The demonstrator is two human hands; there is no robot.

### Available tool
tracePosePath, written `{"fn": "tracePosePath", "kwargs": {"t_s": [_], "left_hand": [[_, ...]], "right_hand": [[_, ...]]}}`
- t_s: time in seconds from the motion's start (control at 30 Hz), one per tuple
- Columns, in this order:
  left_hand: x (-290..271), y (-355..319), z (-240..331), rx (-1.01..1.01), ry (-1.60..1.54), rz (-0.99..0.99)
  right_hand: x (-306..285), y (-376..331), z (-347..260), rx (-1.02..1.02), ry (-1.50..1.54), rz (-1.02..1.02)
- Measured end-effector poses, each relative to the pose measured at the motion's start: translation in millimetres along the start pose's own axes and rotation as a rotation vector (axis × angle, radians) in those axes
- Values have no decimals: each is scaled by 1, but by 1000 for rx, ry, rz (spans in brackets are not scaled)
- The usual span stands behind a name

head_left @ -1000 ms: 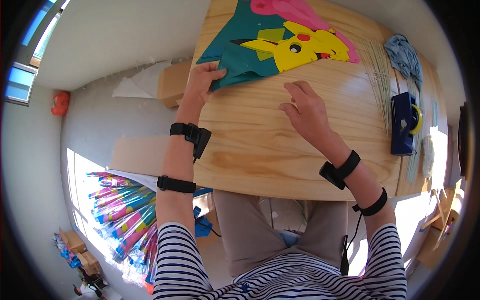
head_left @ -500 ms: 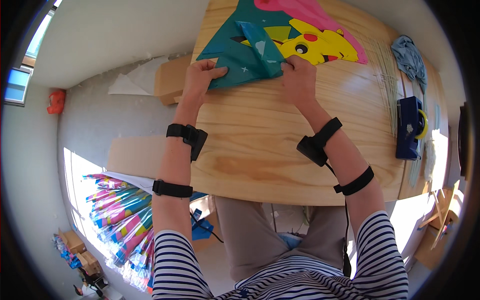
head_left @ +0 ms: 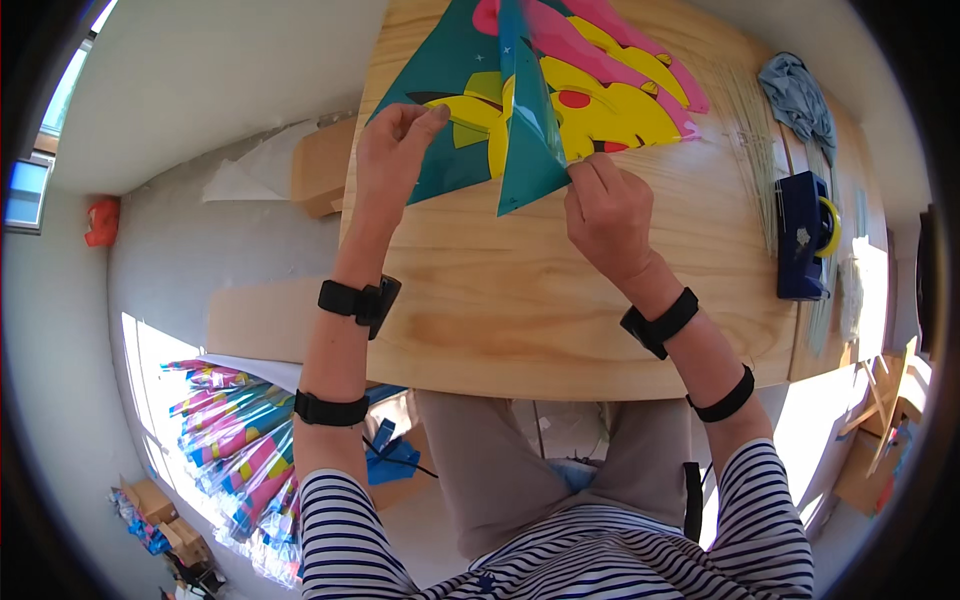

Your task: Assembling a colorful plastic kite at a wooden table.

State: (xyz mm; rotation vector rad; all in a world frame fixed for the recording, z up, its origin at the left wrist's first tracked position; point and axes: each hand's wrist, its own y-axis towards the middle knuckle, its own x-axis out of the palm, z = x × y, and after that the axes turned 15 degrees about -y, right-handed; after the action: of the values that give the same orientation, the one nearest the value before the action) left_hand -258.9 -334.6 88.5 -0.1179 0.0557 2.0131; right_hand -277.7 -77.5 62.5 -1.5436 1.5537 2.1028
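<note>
A thin, glossy kite sail (head_left: 585,125), teal with a yellow cartoon figure and pink areas, lies at the far side of the wooden table. Its near part stands up in a sharp teal fold whose tip points toward me. My left hand (head_left: 397,150) is closed at the sail's left part, thumb and fingers pinched on the sheet. On the other side of the fold, my right hand (head_left: 612,210) pinches the sheet's near edge, fingers curled in. Both wrists and forearms wear black straps.
Thin pale rods (head_left: 755,160) lie along the table's right side. Beside them are a blue tape dispenser (head_left: 798,240) with yellow tape and a crumpled grey-blue cloth (head_left: 798,95). Shiny, colourful folded packs (head_left: 240,440) pile up at lower left, near a cardboard box (head_left: 318,170).
The raised fold now stands taller, and more of the yellow and pink print shows. My right hand has come nearer to me; the left has risen slightly along the sheet.
</note>
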Motion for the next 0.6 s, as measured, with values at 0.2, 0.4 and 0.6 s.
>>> {"fn": "tracePosePath", "kwargs": {"t_s": [0.2,0.4,0.6], "left_hand": [[29,-42,9,-245,-332,-270],[41,-47,7,-261,-441,-263],[72,-58,4,139,-130,-248]], "right_hand": [[-4,-24,-25,-155,22,-141],[-31,-22,-40,145,191,-234],[-8,-18,-12,676,732,-211]]}}
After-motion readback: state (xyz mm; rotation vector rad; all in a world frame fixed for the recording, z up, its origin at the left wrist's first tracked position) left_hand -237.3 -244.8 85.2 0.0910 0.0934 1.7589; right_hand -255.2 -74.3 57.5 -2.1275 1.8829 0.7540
